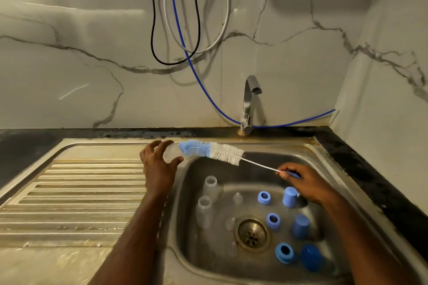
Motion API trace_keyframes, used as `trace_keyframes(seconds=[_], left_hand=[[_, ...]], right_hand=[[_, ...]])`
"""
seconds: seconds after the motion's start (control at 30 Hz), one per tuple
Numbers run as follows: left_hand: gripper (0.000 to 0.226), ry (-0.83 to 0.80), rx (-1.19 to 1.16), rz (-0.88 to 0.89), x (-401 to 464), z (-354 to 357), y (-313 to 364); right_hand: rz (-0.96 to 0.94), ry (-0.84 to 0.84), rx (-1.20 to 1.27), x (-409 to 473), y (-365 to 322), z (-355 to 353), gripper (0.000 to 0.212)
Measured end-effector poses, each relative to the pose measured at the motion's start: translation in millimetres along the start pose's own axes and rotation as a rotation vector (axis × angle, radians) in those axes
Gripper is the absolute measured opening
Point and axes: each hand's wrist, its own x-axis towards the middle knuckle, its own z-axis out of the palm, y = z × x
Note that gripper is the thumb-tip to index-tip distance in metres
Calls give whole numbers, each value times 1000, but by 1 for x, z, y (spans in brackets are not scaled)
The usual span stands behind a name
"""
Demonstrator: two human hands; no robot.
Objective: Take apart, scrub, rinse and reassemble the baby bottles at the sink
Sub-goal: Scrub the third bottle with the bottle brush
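1. blue-handled bottle brush [214, 151] is pinched at its handle end by the fingertips of the right hand [305, 184], which hangs over the far right part of the sink basin [328, 194].
2. twisted wire runs from that pinch up and to the left; the white bristles come first, then the blue tip, which points toward the left hand [158, 164].
3. left hand's fingers are curled round a clear bottle [171, 152], held above the basin's far left corner beside the ribbed draining board [76, 194]; the bottle's mouth faces the brush tip, and whether the tip is already inside i cannot tell.
4. down in the steel basin, two more clear bottles [207, 201] lie near the left wall, one beyond the other.
5. small clear teats [237, 198] sit between the bottles and the drain [252, 235]; they are hard to make out.
6. three blue screw rings [273, 220] lie in a line right of the drain, and three blue caps [300, 226] stand in a second line just beyond them, nearer the right wall.
7. behind the basin stands a steel tap [249, 104], with a blue hose [203, 90] trailing down the marble wall past it.
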Motion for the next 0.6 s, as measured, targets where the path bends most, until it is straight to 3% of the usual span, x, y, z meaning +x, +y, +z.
trace_keyframes(seconds=[0.23, 0.6], left_hand=[[58, -30, 54, 0, 0, 0, 0], [55, -37, 4, -3, 1, -3, -2]], right_hand=[[11, -2, -20, -3, -1, -5, 16], [12, 56, -37, -2, 3, -5, 21]])
